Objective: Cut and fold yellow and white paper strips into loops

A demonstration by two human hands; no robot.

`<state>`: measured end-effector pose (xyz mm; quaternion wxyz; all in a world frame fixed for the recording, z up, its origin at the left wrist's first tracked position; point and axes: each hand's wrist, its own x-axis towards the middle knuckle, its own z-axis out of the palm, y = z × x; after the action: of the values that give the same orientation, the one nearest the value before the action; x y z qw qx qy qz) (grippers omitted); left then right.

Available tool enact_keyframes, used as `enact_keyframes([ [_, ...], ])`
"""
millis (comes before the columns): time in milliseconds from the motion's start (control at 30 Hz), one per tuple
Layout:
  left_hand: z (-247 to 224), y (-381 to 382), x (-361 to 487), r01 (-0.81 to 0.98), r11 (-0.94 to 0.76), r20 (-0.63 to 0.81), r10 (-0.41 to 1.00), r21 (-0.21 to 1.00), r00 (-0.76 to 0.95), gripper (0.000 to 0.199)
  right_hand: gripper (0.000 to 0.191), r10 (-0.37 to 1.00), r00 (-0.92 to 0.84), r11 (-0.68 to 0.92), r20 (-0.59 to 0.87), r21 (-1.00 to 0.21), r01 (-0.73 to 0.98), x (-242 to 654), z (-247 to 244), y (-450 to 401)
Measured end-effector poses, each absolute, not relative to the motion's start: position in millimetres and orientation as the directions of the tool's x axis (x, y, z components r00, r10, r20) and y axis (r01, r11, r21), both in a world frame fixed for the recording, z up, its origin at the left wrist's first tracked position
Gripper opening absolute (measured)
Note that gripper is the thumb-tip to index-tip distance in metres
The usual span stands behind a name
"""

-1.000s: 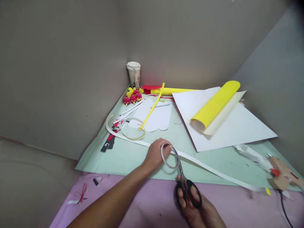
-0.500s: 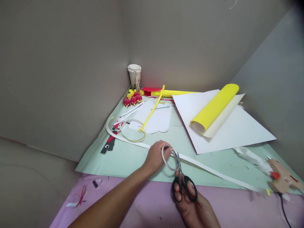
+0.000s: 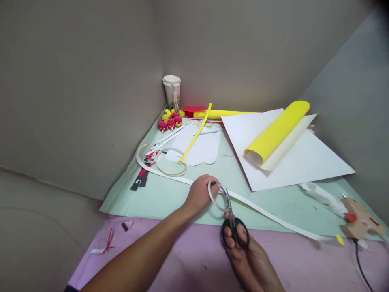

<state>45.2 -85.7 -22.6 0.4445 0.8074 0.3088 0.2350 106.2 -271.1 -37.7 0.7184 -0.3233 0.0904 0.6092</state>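
Left forearm (image 3: 152, 255) is stretched in from lower left, left hand (image 3: 199, 194) pinched; right hand (image 3: 243, 254) is held lower, curled, palm side showing.

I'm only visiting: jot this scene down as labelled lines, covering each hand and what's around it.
Left hand: holds a white ring
Right hand: holds black-handled scissors, blades at the ring's edge
Past the hands: long white strip
Right side: yellow roll on a white sheet; apparent glue gun
Back corner: lidded cup
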Motion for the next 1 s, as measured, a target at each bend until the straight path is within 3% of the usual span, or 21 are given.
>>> enact_keyframes([
  [167, -24.1, -84.3, 44.7, 0.252, -0.336, 0.075, 0.72, 0.907, 0.69, 0.015, 0.033, 0.782, 0.288, 0.023, -0.553, -0.437, -0.899, 107.6, -30.6, -278.0],
  [267, -25.0, -83.0, 43.1, 0.225, -0.28, 0.053, 0.726, 0.933, 0.686, 0.015, 0.042, 0.768, 0.347, -0.069, -0.538, -0.608, -0.791, 122.5, -19.6, -288.3],
  [367, -25.4, -82.4, 41.2, 0.205, -0.245, 0.039, 0.727, 0.948, 0.686, 0.016, 0.051, 0.757, 0.476, -0.255, -0.448, -0.873, -0.416, 152.7, -5.3, -290.2],
  [433, -25.1, -82.6, 39.8, 0.192, -0.21, 0.022, 0.73, 0.959, 0.683, 0.018, 0.048, 0.763, 0.575, -0.329, -0.295, -0.943, -0.047, 175.8, 1.9, -278.5],
  [467, -24.7, -82.7, 39.1, 0.182, -0.19, 0.016, 0.733, 0.965, 0.68, 0.019, 0.044, 0.778, 0.598, -0.342, -0.193, -0.929, 0.144, 186.5, 3.7, -268.2],
  [533, -23.5, -83.2, 37.7, 0.157, -0.16, 0.013, 0.741, 0.975, 0.671, 0.021, 0.036, 0.792, 0.611, -0.375, 0.006, -0.785, 0.493, 204.2, 2.9, -240.5],
  [600, -21.9, -83.6, 36.4, 0.138, -0.15, 0.02, 0.747, 0.979, 0.665, 0.021, 0.034, 0.822, 0.549, -0.339, 0.151, -0.644, 0.686, 216.6, -3.0, -209.4],
  [733, -19.0, -83.4, 33.8, 0.153, -0.168, 0.019, 0.732, 0.974, 0.681, 0.02, 0.025, 0.915, 0.334, -0.22, 0.226, -0.414, 0.883, 228.5, -16.0, -167.6],
  [833, -16.3, -82.7, 30.8, 0.179, -0.272, 0.066, 0.699, 0.946, 0.712, 0.016, 0.025, 0.907, 0.231, -0.129, 0.351, -0.292, 0.948, 225.2, -19.1, -170.6],
  [933, -10.9, -84.6, 26.3, 0.16, -0.474, 0.187, 0.603, 0.866, 0.775, 0.01, 0.029, 0.871, 0.117, 0.027, 0.477, -0.284, 0.959, 210.8, -22.5, -196.1],
  [1000, -6.1, -88.4, 23.5, 0.132, -0.607, 0.234, 0.485, 0.783, 0.842, 0.01, 0.031, 0.873, 0.075, 0.086, 0.481, -0.303, 0.949, 198.6, -28.2, -214.6],
])
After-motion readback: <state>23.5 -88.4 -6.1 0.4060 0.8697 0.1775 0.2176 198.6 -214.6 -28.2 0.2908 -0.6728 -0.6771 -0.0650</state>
